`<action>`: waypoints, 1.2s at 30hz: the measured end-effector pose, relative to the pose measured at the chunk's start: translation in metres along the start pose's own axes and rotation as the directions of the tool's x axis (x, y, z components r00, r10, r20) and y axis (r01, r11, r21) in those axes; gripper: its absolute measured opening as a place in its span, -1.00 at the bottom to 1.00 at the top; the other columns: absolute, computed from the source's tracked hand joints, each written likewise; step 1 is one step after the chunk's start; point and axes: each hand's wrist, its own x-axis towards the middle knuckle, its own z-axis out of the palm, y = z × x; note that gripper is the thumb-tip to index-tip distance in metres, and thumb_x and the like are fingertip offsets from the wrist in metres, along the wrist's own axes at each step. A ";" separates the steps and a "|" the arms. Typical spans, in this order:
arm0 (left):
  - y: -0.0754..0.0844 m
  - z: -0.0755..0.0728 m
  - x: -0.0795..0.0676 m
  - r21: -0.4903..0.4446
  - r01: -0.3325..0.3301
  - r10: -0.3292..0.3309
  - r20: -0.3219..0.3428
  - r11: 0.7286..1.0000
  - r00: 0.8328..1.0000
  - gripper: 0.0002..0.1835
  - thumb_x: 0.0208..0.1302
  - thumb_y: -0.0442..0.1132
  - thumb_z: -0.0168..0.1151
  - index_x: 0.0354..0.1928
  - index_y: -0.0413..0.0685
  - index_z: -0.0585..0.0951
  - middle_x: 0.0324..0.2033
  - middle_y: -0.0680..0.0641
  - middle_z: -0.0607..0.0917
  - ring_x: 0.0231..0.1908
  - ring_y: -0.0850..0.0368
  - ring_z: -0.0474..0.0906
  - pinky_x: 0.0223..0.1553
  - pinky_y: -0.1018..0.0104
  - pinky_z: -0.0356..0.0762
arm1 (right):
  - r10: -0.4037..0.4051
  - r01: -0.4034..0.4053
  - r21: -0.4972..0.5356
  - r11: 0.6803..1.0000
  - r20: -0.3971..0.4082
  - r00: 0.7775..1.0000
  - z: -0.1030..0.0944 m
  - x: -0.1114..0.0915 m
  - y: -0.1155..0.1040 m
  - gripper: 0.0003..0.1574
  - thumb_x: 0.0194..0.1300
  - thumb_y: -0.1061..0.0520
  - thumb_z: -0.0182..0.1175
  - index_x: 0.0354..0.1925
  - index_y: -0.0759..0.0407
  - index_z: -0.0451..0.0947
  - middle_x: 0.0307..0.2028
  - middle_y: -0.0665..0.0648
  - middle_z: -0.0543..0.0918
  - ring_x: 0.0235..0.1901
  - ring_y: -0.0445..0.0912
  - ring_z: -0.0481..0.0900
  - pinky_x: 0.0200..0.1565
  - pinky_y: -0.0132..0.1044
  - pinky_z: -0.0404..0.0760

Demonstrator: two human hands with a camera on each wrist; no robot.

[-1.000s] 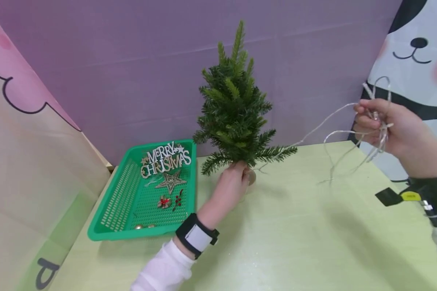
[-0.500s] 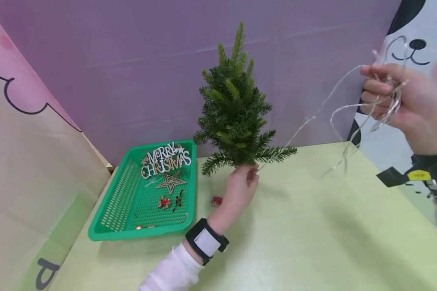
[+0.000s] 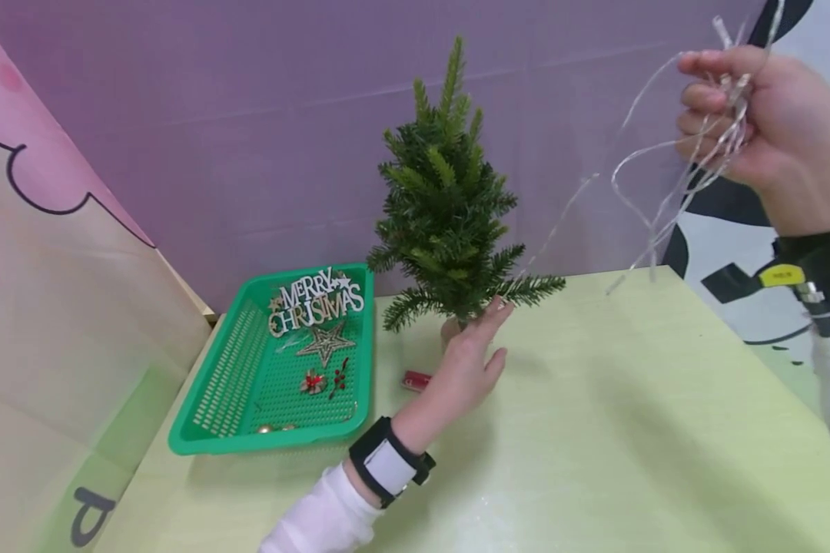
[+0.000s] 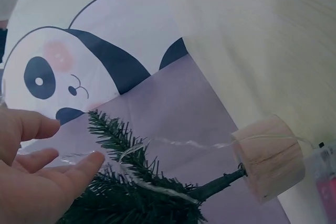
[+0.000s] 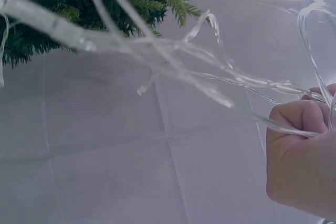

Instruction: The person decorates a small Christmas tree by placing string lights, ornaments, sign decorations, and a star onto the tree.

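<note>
A small artificial Christmas tree point(image 3: 446, 207) stands upright on a round wooden base point(image 4: 273, 158). My left hand point(image 3: 466, 365) is in front of its lowest branches, fingers extended and thumb apart, fingertips beside the right-hand branch. In the left wrist view a thin clear wire loops from the base past this branch. High on the right, my right hand point(image 3: 754, 115) grips a bundle of clear string lights point(image 5: 58, 24), loose ends hanging below the fist. One strand runs from this bundle down to the tree. A small red item point(image 3: 415, 380) lies beside my left wrist.
A green plastic basket point(image 3: 270, 444) stands to the left of the tree. It holds a Merry Christmas sign point(image 3: 314, 303), a glittery star point(image 3: 326, 343), a red-centred flower ornament point(image 3: 312, 382) and a berry sprig point(image 3: 337, 379). A purple cloth point(image 3: 249, 115) hangs behind.
My right hand has risen with the string lights. My left hand has let go of the strand under the tree; its fingers have straightened. The red item has come into view.
</note>
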 end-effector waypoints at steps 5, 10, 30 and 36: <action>0.009 -0.015 -0.010 0.013 -0.009 0.008 0.098 1.000 0.995 -0.43 0.29 -0.32 0.16 0.34 -0.05 0.32 0.39 -0.10 0.21 0.07 0.07 0.54 -0.03 0.51 0.52 | -0.014 0.010 -0.045 0.999 -0.085 0.996 0.001 0.010 -0.002 -0.78 0.40 0.17 0.05 -0.01 0.20 0.42 -0.61 0.24 0.40 -0.68 0.06 0.23 -0.69 -0.19 0.12; 0.015 -0.041 -0.026 0.026 -0.048 0.045 0.130 0.998 0.990 -0.59 0.32 -0.26 0.14 0.21 -0.04 0.46 0.25 -0.02 0.44 0.15 0.12 0.46 0.01 0.45 0.51 | 0.005 -0.011 -0.061 0.998 -0.090 0.996 -0.002 0.021 -0.005 -0.78 0.41 0.15 0.04 -0.01 0.17 0.42 -0.61 0.22 0.39 -0.71 0.03 0.17 -0.67 -0.21 -0.01; -0.002 -0.195 0.020 -0.024 -0.009 -0.002 -0.436 1.000 0.900 -0.84 0.31 -0.38 0.04 -0.19 -0.17 0.62 -0.36 -0.03 0.69 -0.42 0.24 0.52 -0.41 0.46 0.48 | 0.140 -0.210 -0.472 0.856 -0.179 0.974 0.043 0.096 0.011 -0.72 0.42 0.03 0.01 -0.06 0.19 0.46 -0.54 0.13 0.46 -0.75 -0.06 0.10 -0.75 -0.23 0.08; -0.009 -0.218 0.065 -0.031 0.166 -0.162 -0.461 0.986 0.872 -0.81 0.32 -0.32 0.00 -0.15 -0.10 0.60 -0.30 0.03 0.66 -0.35 0.23 0.50 -0.33 0.44 0.45 | 0.167 -0.264 -0.698 0.665 -0.206 0.964 0.065 0.119 0.025 -0.57 0.45 -0.11 -0.13 0.10 0.07 0.40 -0.57 0.04 0.43 -0.81 -0.11 0.04 -0.75 -0.25 0.03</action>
